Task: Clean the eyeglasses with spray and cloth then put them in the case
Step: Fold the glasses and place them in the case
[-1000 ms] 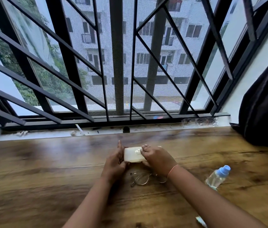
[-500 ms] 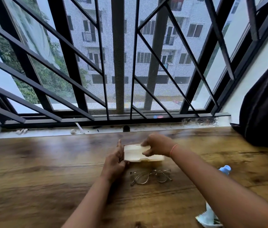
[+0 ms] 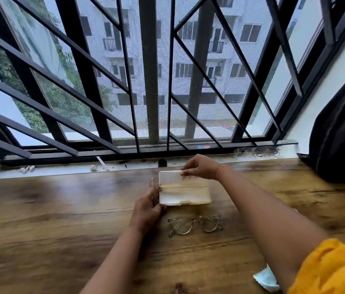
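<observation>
**Case open on the table, glasses waiting just in front of it.**

The cream plastic hinged case [image 3: 183, 188] lies open on the wood-grain table [image 3: 61, 219], with nothing visible inside and its lid tipped back towards the window. The right hand [image 3: 199, 167] pinches the lid's far edge between thumb and fingertips. The left hand [image 3: 148, 205] holds the case's left end, fingers laid along it and thumb hooked at the near corner. The thin gold-wire round eyeglasses [image 3: 196, 224] rest on the table just on the person's side of the case, touched by neither hand. A pale blue zigzag-edged cloth [image 3: 266, 279] lies by the right elbow, partly hidden by the arm, and no spray bottle shows. With the cloth set aside, the cleaning looks finished, though the lenses are too small to judge. What seems left is to put the glasses in the case and close the lid.
</observation>
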{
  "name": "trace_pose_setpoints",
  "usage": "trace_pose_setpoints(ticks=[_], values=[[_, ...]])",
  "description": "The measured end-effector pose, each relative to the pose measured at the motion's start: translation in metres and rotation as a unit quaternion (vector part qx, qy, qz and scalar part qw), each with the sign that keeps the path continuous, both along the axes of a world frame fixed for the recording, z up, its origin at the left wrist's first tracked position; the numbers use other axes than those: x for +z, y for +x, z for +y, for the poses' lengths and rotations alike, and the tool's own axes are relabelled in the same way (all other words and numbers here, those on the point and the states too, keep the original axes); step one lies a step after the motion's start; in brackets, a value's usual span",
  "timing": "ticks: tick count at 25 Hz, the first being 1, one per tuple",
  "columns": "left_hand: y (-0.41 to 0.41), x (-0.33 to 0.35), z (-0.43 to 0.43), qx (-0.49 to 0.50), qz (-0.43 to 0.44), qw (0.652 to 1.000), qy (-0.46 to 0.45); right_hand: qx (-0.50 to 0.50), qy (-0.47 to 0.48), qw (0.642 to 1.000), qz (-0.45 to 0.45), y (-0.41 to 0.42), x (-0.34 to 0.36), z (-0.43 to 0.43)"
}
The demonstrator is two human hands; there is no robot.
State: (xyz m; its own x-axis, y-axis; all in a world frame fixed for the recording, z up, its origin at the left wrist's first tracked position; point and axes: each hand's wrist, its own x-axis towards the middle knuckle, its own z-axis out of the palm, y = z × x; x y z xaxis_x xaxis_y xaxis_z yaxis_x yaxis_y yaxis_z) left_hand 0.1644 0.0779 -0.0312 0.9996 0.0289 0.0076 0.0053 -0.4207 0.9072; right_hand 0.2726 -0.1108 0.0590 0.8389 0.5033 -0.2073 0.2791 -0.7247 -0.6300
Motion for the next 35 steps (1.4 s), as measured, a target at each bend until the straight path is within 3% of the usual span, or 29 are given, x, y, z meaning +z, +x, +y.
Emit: trace_pose_setpoints(ticks=[3, 5, 7, 9, 14, 21, 27, 35], values=[[0.0, 0.001, 0.0, -0.004, -0.013, 1.0, -0.002, -0.003, -0.025, 0.999, -0.037, -0.009, -0.001, 0.0], [0.0, 0.001, -0.001, -0.005, -0.009, 1.0, -0.009, -0.016, -0.006, 0.99, -0.138, -0.023, -0.002, -0.001], [-0.002, 0.004, -0.003, -0.008, 0.0, 1.0, -0.02, -0.073, 0.066, 0.953, -0.285, -0.049, -0.005, -0.009], [-0.002, 0.004, -0.002, -0.007, 0.004, 1.0, -0.02, -0.128, 0.095, 0.92, -0.358, -0.08, -0.014, -0.025], [-0.002, 0.003, -0.002, -0.006, -0.009, 1.0, -0.027, -0.181, 0.061, 0.932, -0.308, -0.133, -0.057, -0.071], [-0.002, 0.003, -0.004, -0.003, -0.013, 1.0, -0.026, -0.159, 0.075, 0.956, -0.235, -0.129, -0.074, -0.089], [0.001, -0.003, -0.001, -0.012, 0.001, 0.999, -0.043, -0.127, 0.072, 0.954, -0.261, -0.123, -0.079, -0.088], [0.003, -0.006, 0.002, -0.004, 0.012, 0.999, -0.048, -0.148, 0.171, 0.945, -0.235, -0.125, -0.079, -0.084]])
